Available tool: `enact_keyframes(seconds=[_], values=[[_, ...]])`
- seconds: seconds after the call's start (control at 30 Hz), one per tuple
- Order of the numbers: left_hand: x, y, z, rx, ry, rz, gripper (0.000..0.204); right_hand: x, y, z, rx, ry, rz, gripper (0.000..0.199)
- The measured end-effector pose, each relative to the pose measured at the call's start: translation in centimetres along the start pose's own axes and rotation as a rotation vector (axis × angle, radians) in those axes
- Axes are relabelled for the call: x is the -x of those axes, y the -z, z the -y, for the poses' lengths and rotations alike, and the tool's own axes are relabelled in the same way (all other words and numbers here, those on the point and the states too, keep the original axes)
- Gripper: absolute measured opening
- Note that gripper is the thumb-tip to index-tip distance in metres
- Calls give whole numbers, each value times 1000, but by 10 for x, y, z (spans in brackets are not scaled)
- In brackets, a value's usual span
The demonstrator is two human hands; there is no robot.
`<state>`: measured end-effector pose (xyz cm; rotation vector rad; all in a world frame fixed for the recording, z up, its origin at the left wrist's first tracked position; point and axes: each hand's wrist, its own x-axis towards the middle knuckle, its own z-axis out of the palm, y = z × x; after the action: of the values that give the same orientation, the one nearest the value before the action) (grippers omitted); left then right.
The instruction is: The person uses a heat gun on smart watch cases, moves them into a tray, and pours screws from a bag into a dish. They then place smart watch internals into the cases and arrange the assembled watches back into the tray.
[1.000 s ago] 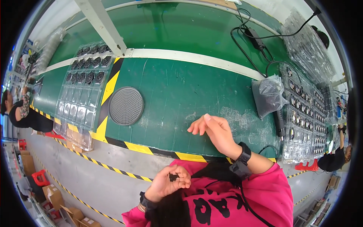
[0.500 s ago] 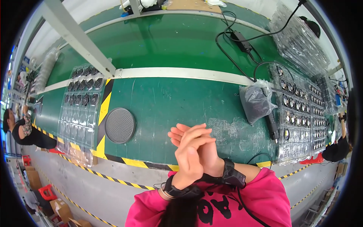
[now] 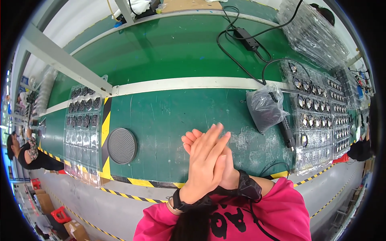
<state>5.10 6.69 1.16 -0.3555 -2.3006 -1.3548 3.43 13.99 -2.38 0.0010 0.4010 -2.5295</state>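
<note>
– Plastic bag (image 3: 265, 110), clear with dark contents: position?

– On the counter (image 3: 169, 116), right of centre, close to the white rail (image 3: 173, 84) at the back edge. Slumped, not touched by either hand.

– State of the hands?

– Left hand (image 3: 204, 162) laid over right hand (image 3: 230, 172), palm to palm, fingers extended. Seen over the counter's front edge. Whether anything lies between the palms: cannot tell, surfaces hidden.

– Next item outward?

– Black handheld tool (image 3: 286, 134), just beside the bag, one end toward the front edge. Then the round grey tray (image 3: 122, 146), dimpled, lying flat near the front edge, left of the hands, beside black-and-yellow tape (image 3: 105, 128).

– Sides of the counter?

– Left of the tape: clear moulded tray (image 3: 82, 138), dark round pieces in its rear rows, near end past the front edge. Right: more clear trays (image 3: 317, 120) with shiny-rimmed round pieces.

– Beyond the rail?

– Black power adapter (image 3: 246, 39) with looped cable on the green surface. Far left, beside the bench line, a co-worker (image 3: 34, 154) in dark clothing.
</note>
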Motion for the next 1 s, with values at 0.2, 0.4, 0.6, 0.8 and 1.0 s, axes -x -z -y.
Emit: enact_keyframes(seconds=[0.2, 0.4, 0.6, 0.8, 1.0], values=[[-5, -2, -5, 322, 155, -30, 37, 1, -6, 7, -68, 3, -32, 51], [-14, -1, 1, -80, -83, 230, 42, -4, 10, 3, -201, 51, 19, 51], [-19, -10, -1, -117, -4, 166, 48, -1, -1, 3, -44, 164, 78, 50], [-26, -4, -13, -480, 22, 104, 39, -3, 16, 1, -134, 145, 196, 48], [-36, 32, 20, -288, 105, -58, 19, -10, -8, 28, -179, -42, -388, 46]])
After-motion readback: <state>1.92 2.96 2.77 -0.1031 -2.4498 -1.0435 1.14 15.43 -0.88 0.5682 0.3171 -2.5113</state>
